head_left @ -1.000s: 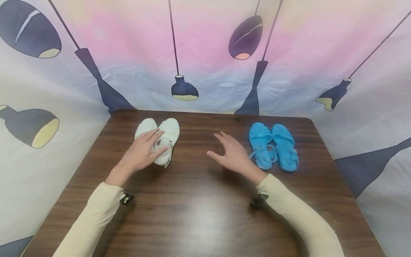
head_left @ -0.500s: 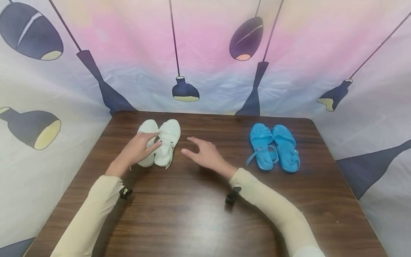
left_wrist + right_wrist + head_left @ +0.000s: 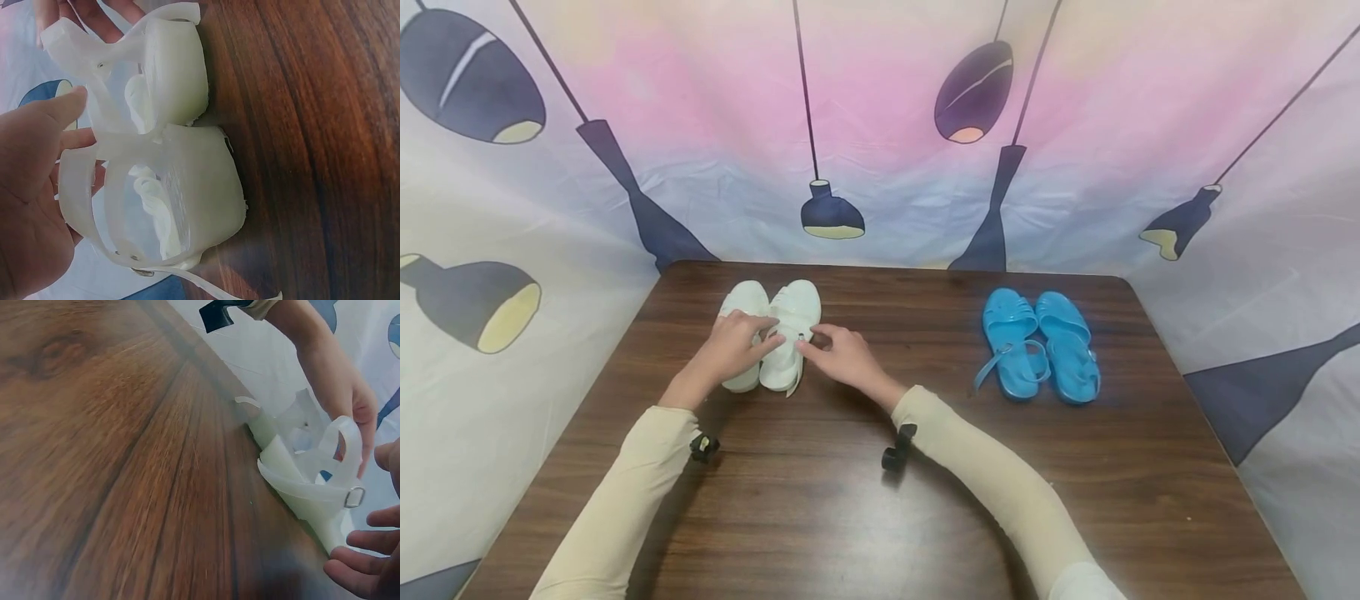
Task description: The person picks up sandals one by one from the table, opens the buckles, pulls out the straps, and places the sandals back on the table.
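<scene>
A pair of white sandals stands side by side at the far left of the table, the left sandal (image 3: 747, 296) and the right sandal (image 3: 797, 300). My left hand (image 3: 730, 346) reaches over the left one, its thumb and forefinger apart near the right sandal's ankle strap (image 3: 103, 103). At the outer side of that sandal is my right hand (image 3: 846, 358), thumb and forefinger spread close to its edge. In the right wrist view, the right fingers (image 3: 365, 565) are loosely bent beside the sandal, near a small metal buckle (image 3: 354, 497).
A pair of blue sandals, left (image 3: 1011, 321) and right (image 3: 1067, 333), lies at the far right of the brown wooden table (image 3: 865, 500). Behind the table hangs a cloth backdrop (image 3: 895, 108) printed with lamps. Dark wrist mounts (image 3: 895, 454) stick out below both sleeves.
My right hand has moved left, from near the blue sandals to the outer side of the white pair. The left hand has shifted slightly, its thumb and forefinger closer together.
</scene>
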The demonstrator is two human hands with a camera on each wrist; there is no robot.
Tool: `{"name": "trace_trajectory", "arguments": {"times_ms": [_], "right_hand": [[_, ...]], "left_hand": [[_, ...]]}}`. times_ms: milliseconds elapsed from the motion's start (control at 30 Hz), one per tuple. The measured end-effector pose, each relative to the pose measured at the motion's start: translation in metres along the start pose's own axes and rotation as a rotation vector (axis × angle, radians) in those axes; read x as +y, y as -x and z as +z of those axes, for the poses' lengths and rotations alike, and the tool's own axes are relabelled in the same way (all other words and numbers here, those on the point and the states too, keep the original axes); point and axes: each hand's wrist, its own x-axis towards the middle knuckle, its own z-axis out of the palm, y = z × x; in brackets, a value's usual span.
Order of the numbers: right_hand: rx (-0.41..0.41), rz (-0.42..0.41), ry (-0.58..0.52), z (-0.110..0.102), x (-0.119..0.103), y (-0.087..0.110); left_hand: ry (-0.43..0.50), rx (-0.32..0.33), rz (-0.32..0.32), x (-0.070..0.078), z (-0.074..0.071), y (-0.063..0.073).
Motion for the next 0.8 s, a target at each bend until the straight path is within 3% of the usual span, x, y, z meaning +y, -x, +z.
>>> {"name": "trace_trajectory", "arguments": {"times_ms": [200, 500, 800], "right_hand": [[0.029, 0.020, -0.007, 0.011, -0.002, -0.009], [-0.054, 0.091, -0.082, 0.017, -0.004, -0.013], [-0.041, 0.141, -0.247, 0.016, -0.001, -0.017]], "left_hand": [[-0.006, 0.009, 0.006, 0.000, 0.000, -0.001], [-0.023, 0.008, 0.043, -0.001, 0.000, -0.004], [0.024, 0.047, 0.082, 0.003, -0.003, -0.006]]}}
